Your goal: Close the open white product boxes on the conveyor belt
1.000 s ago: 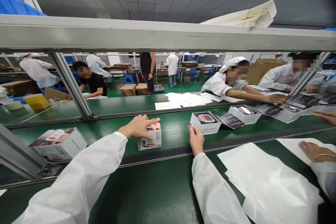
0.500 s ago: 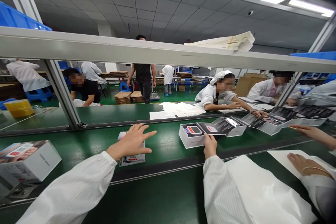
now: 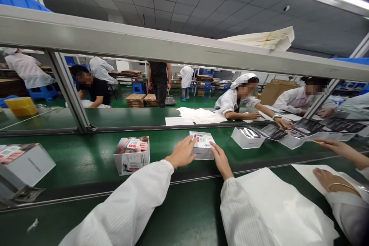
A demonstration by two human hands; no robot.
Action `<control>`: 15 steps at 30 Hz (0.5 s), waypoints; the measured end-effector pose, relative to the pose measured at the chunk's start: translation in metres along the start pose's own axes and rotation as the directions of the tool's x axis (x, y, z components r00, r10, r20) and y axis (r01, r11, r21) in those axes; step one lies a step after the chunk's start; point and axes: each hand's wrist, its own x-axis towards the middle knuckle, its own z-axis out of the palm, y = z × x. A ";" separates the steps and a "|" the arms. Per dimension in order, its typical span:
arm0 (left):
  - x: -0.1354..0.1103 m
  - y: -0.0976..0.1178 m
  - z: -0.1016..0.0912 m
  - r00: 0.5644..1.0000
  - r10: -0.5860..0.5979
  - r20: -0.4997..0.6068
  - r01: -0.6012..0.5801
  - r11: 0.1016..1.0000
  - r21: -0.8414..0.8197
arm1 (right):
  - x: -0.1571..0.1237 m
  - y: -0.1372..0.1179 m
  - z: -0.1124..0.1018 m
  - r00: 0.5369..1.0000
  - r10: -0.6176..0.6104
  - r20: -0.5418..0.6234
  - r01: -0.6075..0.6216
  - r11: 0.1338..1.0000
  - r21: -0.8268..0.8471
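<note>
In the head view, the person's left hand and right hand reach out from white striped sleeves to a small white box. The box sits on a green work belt. The left hand is partly open, with its fingers spread a little and their tips on the box's left side. The right hand is narrower, with its fingers close together and lying against the box's right side. So the two hands hold the box between them. The box has square corners, and its top shows a small red and white picture. To the left of the small white box stands a bigger box with a picture of an arm and a red label on it. Further left, a gray-white box sits at the edge of the view. To the right of the small white box is a white box with something shiny in it, but it is too small to tell what. Past that lie dark, shiny booklets. Below the right arm lies a big, soft white sheet. Farther right, a co-worker's hand with a thin gold bangle rests on another white sheet.
</note>
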 end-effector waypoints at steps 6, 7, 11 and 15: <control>-0.005 -0.015 0.048 0.988 -0.154 -0.018 0.151 0.983 -0.100 | -0.006 -0.006 0.020 0.999 0.008 0.036 -0.011 0.995 0.101; -0.010 -0.018 0.050 0.988 -0.151 -0.033 0.146 0.983 -0.112 | -0.006 -0.008 0.023 1.000 -0.005 0.021 0.002 0.994 0.111; -0.029 -0.035 0.045 0.996 -0.056 -0.063 0.045 0.985 -0.165 | -0.006 -0.013 0.033 0.999 -0.039 -0.019 0.042 0.981 0.192; -0.030 -0.046 0.027 0.984 0.035 -0.177 -0.006 0.987 0.163 | -0.003 -0.013 0.038 0.999 0.016 -0.031 -0.006 0.958 0.287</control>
